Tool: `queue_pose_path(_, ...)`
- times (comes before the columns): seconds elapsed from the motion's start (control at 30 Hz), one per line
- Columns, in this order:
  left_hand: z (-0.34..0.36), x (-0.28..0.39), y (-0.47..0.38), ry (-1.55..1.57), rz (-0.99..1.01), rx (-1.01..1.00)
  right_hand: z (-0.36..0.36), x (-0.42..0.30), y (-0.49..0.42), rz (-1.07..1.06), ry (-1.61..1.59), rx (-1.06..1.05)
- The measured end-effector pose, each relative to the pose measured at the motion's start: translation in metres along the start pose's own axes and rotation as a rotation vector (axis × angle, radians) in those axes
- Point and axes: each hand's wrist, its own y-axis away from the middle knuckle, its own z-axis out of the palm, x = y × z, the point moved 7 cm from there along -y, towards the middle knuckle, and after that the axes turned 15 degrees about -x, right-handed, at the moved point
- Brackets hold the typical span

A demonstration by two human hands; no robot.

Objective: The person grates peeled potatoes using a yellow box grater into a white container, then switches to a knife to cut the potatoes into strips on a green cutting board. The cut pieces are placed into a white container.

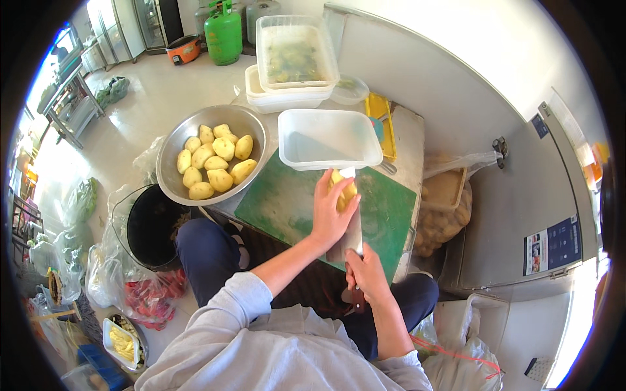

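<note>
My left hand is closed around a peeled potato on the green cutting board. In my right hand is the wooden handle of a cleaver. Its broad steel blade points away from me and lies along the right side of the potato. How far the blade has entered the potato is hidden by my left fingers. Just beyond the board's far edge sits a translucent plastic tub. A steel bowl of several peeled potatoes stands to the left.
Stacked plastic tubs and a yellow tray stand at the back of the table. Left of my knee is a black bucket with scraps. A bag of unpeeled potatoes sits right of the table, beside a steel cabinet.
</note>
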Motion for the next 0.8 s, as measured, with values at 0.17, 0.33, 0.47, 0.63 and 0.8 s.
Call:
queue_pose_path(0.17, -0.033, 0.004, -0.096, -0.055, 0.159, 0.149, 0.002, -0.078, -0.028, -0.206, 0.110, 0.049)
queue_pose_path(0.33, -0.039, -0.061, -0.172, -0.122, -0.153, 0.115, -0.013, -0.093, -0.027, -0.212, 0.047, 0.149)
queue_pose_path(0.47, -0.055, -0.075, -0.170, -0.219, -0.122, 0.101, -0.031, -0.055, 0.002, -0.157, -0.081, 0.213)
queue_pose_path(0.63, -0.094, -0.049, -0.116, -0.106, 0.044, -0.032, -0.054, -0.002, 0.040, -0.021, 0.136, 0.285)
queue_pose_path(0.8, -0.187, -0.073, -0.073, -0.453, -0.213, -0.329, -0.067, 0.021, 0.062, 0.012, 0.399, 0.302)
